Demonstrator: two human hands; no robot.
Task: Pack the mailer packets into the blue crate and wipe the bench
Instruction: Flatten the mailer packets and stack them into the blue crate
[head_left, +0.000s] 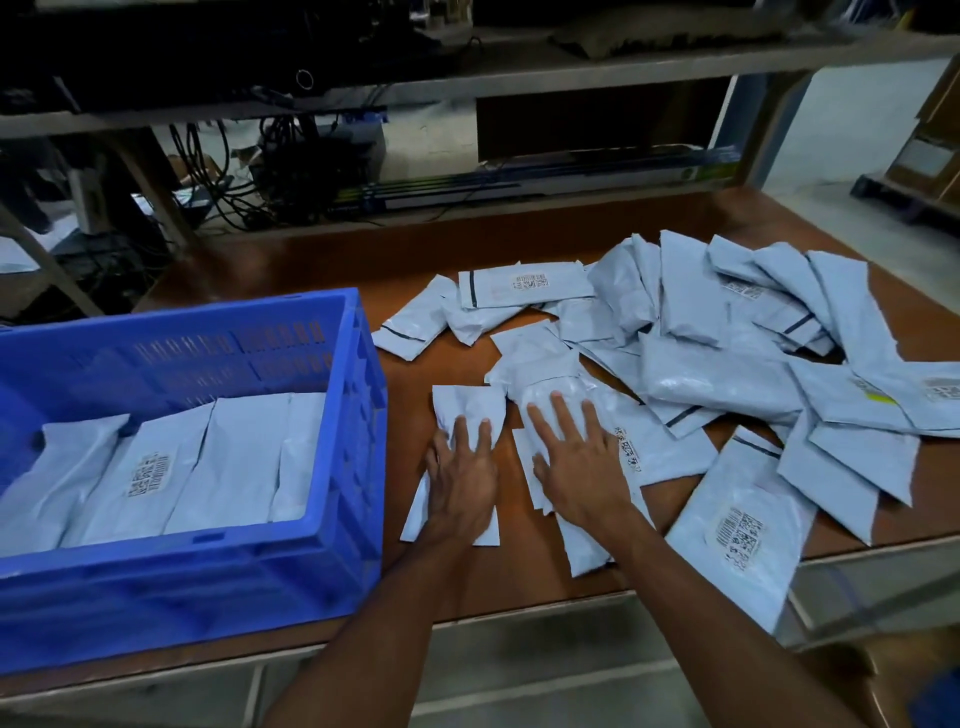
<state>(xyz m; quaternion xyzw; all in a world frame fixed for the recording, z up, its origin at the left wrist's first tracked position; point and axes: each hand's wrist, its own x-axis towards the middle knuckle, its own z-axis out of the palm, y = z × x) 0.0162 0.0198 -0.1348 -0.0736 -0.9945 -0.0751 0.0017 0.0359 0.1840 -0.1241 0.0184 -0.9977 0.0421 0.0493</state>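
Note:
A blue crate (358, 415) stands on the left of the brown bench (322, 265), with several pale mailer packets (171, 467) lying inside it. Many more packets (727, 364) lie scattered across the middle and right of the bench. My left hand (460, 480) rests flat, fingers straight, on a small packet (467, 405) just right of the crate. Beside it, my right hand (576, 457) lies flat with spread fingers on another packet (550, 374).
One labelled packet (737, 540) overhangs the bench's front edge at the right. A shelf frame with cables (270, 156) and boxes runs behind the bench. Cardboard boxes on a pallet (930, 156) stand at the far right. Bare bench shows between crate and hands.

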